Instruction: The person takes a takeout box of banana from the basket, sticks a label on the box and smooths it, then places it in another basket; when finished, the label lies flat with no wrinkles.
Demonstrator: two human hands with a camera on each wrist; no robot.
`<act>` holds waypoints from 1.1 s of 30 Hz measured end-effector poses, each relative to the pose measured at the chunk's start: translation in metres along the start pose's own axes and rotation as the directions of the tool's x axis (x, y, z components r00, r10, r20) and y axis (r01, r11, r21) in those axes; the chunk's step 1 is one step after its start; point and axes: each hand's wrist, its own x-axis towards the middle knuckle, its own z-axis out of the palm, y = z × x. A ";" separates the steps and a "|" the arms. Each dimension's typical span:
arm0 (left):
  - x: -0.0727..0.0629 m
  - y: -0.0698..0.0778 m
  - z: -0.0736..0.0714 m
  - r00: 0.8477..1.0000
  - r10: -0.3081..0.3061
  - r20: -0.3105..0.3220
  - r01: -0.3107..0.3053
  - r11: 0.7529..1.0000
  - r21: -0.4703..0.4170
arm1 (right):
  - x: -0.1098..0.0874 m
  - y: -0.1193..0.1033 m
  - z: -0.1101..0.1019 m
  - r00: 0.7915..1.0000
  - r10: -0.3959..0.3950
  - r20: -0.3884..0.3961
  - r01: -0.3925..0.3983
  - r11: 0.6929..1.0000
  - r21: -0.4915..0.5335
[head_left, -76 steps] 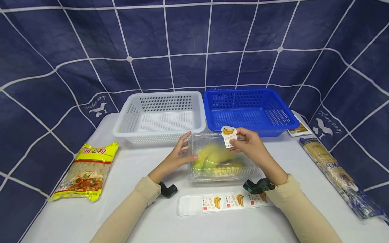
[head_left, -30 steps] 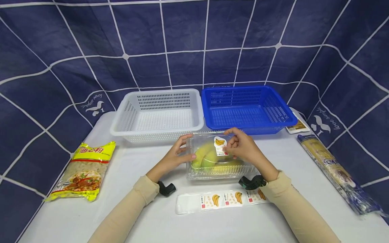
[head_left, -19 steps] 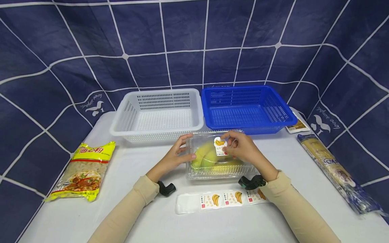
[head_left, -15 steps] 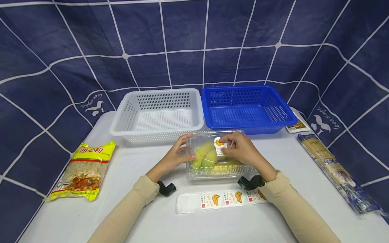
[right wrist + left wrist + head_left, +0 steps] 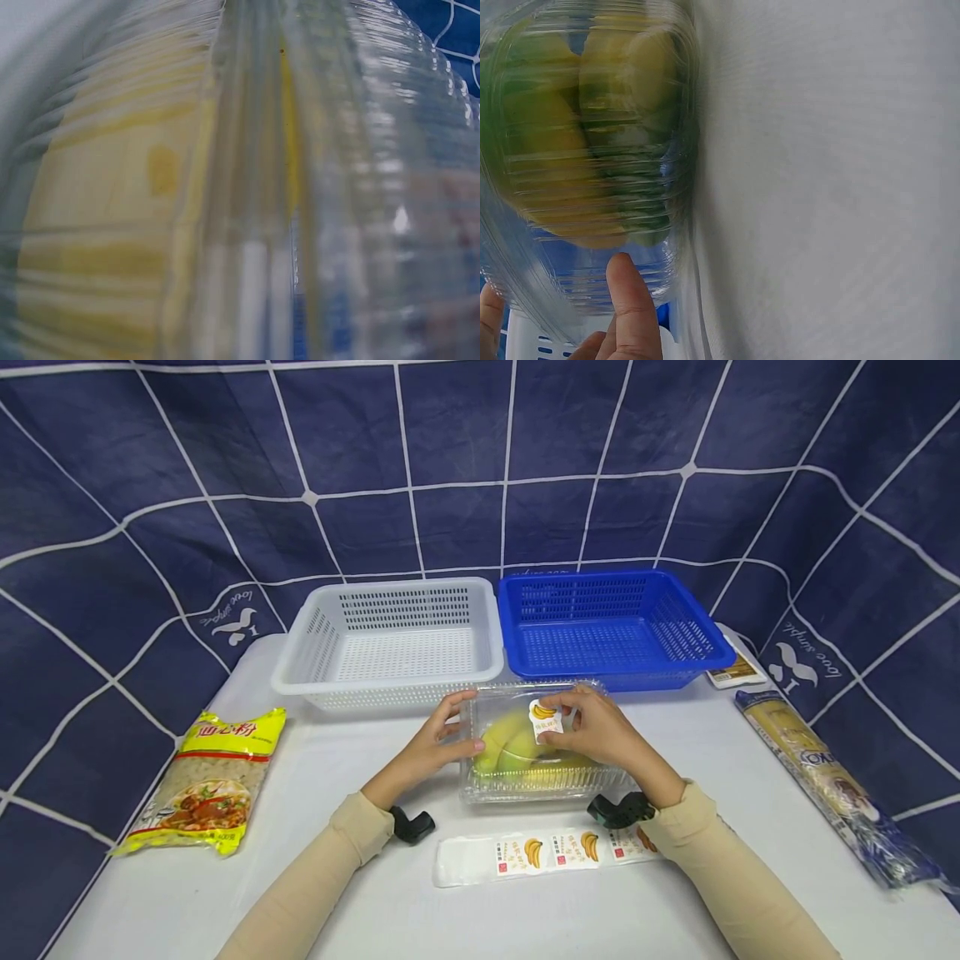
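Observation:
A clear plastic clamshell box point(image 5: 498, 700) with bananas point(image 5: 516, 745) inside stands closed in the middle of the table. My left hand point(image 5: 431, 747) holds its left side, the thumb on the lid and other fingers by the back left corner. In the left wrist view, one finger point(image 5: 632, 304) touches the ribbed wall. A white banana label point(image 5: 543, 713) lies against the lid. My right hand point(image 5: 596, 727) presses it, with index finger and thumb spread along its right edge, partly covering it. The right wrist view shows only the box's side, close and blurred.
A label strip point(image 5: 468, 862) lies in front of the box. Behind stand a white basket point(image 5: 390, 689) and a blue basket point(image 5: 611, 677). A yellow food bag point(image 5: 213, 785) lies left; a long pasta pack point(image 5: 825, 777) and a small packet point(image 5: 738, 670) lie right.
My right hand has brought the label from above the box down onto the lid. Its thumb has since slid lower on the label. The left hand has stayed by the box.

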 end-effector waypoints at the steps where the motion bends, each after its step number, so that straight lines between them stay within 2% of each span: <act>1: 0.000 0.000 0.000 1.000 -0.001 0.000 0.001 1.000 -0.001 | 0.000 0.000 0.000 1.000 -0.004 0.001 0.004 1.000 0.004; 4: -0.001 0.001 0.000 1.000 -0.004 -0.003 0.004 1.000 -0.004 | 0.000 0.001 -0.002 1.000 -0.005 0.010 0.005 0.999 0.038; 8: -0.001 0.001 0.000 1.000 -0.013 -0.007 0.013 1.000 -0.011 | -0.001 0.001 -0.008 0.999 0.008 0.043 -0.015 0.988 0.157; 13: 0.000 0.000 0.001 1.000 -0.020 -0.012 0.020 0.999 -0.026 | -0.003 0.001 -0.017 0.996 0.027 0.084 -0.053 0.946 0.318; 17: -0.001 0.001 0.001 0.999 -0.038 -0.016 0.038 0.999 -0.027 | -0.005 0.003 -0.026 0.996 -0.008 0.092 -0.030 0.916 0.401; 27: 0.000 0.003 0.004 0.996 -0.088 -0.023 0.086 0.994 -0.062 | -0.011 0.030 -0.068 0.992 -0.129 -0.006 0.117 0.879 0.462; 33: 0.000 0.007 0.004 0.992 -0.123 -0.015 0.122 0.991 -0.049 | -0.015 0.053 -0.093 0.989 -0.121 -0.080 0.145 0.835 0.530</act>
